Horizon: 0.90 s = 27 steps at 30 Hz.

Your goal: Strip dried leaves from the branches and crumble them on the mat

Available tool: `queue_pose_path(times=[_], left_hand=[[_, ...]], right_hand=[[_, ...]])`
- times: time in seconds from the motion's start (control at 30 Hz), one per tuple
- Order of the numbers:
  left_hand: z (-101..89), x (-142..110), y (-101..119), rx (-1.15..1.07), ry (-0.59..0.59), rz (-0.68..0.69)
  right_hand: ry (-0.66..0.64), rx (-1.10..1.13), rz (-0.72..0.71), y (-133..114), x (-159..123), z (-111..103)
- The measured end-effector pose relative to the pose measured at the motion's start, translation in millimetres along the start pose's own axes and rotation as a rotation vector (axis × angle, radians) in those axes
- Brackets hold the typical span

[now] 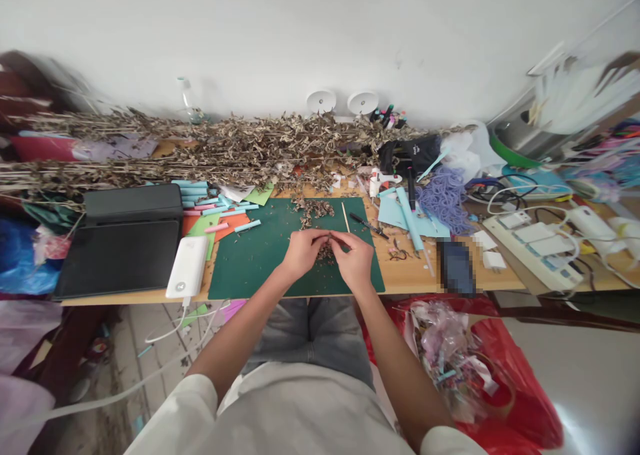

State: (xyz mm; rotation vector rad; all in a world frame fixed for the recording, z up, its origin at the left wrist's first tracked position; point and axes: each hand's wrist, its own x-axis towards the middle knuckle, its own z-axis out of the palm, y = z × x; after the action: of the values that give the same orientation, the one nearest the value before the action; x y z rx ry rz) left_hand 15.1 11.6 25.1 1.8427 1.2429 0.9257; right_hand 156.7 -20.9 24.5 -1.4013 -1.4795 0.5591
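Note:
My left hand and my right hand meet fingertip to fingertip over the green cutting mat. Both are pinched closed around a small dark bit, probably dried plant, too small to name surely. Under the fingers lies a little heap of brown dried plant bits. Another pile of dried leaves sits at the mat's far edge. A thin pale stick and a black pen rest to the right of my hands.
Dried plant stems stretch along the wall. On the left are a black tablet, a white power bank and rolled paper tubes. To the right lie a glue gun, purple yarn and a power strip. A red bag hangs below.

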Motion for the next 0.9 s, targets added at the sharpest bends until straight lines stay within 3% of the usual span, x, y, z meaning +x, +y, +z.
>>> queue_pose_path(times=[0.1, 0.23, 0.37, 0.47, 0.6, 0.7, 0.9], left_hand=[[-2.6, 0.9, 2.3, 0.017, 0.019, -0.032], [-2.3, -1.3, 3.5, 0.195, -0.024, 0.066], [2.5, -4.8, 5.3, 0.410, -0.034, 0.128], [2.7, -4.8, 5.8, 0.411, -0.016, 0.123], [-2.0, -1.9, 4.3, 0.279, 0.025, 0.096], [-4.4, 0.5, 4.2, 0.147, 0.010, 0.053], [-1.6, 2.1, 7.9, 0.066, 0.002, 0.008]], right_hand=[[0.007, -0.034, -0.009, -2.2, 2.0, -0.4], [-0.033, -0.094, -0.023, 0.7, 2.8, 0.9], [-0.006, -0.359, -0.121, 5.3, -0.4, 5.0], [-0.025, -0.470, -0.139, 9.4, -1.6, 6.2], [-0.050, -0.284, -0.043, 11.1, 0.0, 3.4], [-0.056, -0.124, -0.054, 6.2, 1.4, 0.7], [0.029, -0.125, -0.116, -2.3, 2.4, 1.6]])
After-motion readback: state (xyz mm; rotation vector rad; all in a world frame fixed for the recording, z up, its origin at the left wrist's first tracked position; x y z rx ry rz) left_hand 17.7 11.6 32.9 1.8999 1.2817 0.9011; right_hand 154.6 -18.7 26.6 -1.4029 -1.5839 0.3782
